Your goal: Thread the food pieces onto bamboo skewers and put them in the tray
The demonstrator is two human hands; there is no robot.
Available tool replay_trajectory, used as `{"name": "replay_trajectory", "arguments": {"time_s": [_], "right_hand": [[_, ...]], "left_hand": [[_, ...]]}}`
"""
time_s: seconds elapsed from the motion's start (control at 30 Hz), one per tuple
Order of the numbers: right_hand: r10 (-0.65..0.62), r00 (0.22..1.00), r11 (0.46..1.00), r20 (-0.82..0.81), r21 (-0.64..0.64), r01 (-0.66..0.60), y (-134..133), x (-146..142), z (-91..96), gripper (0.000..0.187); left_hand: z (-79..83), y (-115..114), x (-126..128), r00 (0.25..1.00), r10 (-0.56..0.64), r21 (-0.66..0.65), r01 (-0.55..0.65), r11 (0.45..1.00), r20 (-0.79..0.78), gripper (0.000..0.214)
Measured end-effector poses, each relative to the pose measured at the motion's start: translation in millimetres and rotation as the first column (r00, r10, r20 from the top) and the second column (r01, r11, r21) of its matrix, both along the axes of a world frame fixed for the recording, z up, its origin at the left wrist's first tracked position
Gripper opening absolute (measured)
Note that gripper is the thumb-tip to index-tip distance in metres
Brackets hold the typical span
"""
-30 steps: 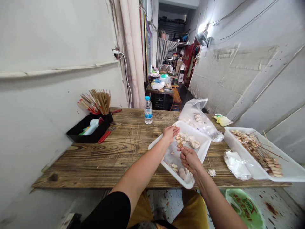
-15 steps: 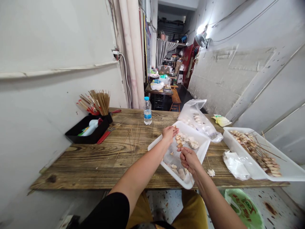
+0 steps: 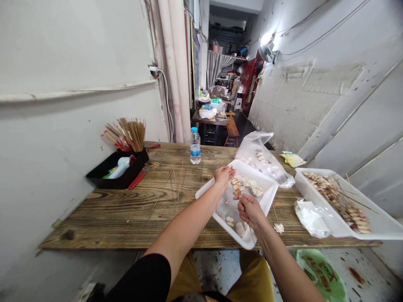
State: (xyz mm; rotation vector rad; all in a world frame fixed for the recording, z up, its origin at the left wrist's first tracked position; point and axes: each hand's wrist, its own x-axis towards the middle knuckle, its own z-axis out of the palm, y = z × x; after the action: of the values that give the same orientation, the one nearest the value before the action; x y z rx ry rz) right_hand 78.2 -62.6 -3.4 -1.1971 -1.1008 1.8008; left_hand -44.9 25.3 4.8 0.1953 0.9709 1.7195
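Note:
My right hand is closed around a bamboo skewer threaded with several garlic cloves, held over a white plastic tray. My left hand pinches a garlic clove at the skewer's far tip; whether the tip has pierced it I cannot tell. Below my hands, whole garlic bulbs lie along the tray's far side. Loose cloves and another bulb rest near its front corner.
Left on the wooden table are loose skewers, a water bottle and a black tray with bundled skewers. At right stand a bag of garlic and a tray of filled skewers. A person sits far back.
Both hands keep nearly the same place and hold on the skewer and clove. Nothing else has visibly moved beyond a slight shift of the view.

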Motion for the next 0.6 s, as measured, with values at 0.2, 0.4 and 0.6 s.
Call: {"name": "replay_trajectory", "arguments": {"time_s": [0.2,0.4,0.6], "right_hand": [[-0.007,1.0,1.0,0.003,-0.001,0.007,1,-1,-0.3,0.029],[-0.03,1.0,0.999,-0.003,0.02,0.03,0,-2,0.0,0.033],[-0.003,1.0,1.0,0.004,0.012,0.003,-1,-1,0.4,0.036]], "left_hand": [[-2.7,0,4,1.0,0.002,0.012,-0.001,1.0,-0.027,0.014],[-6.6,-1,11,0.999,-0.012,0.021,0.013,1.0,-0.047,0.011],[-2.8,-2,8,0.998,0.057,0.006,-0.057,0.998,-0.007,0.012]]}}
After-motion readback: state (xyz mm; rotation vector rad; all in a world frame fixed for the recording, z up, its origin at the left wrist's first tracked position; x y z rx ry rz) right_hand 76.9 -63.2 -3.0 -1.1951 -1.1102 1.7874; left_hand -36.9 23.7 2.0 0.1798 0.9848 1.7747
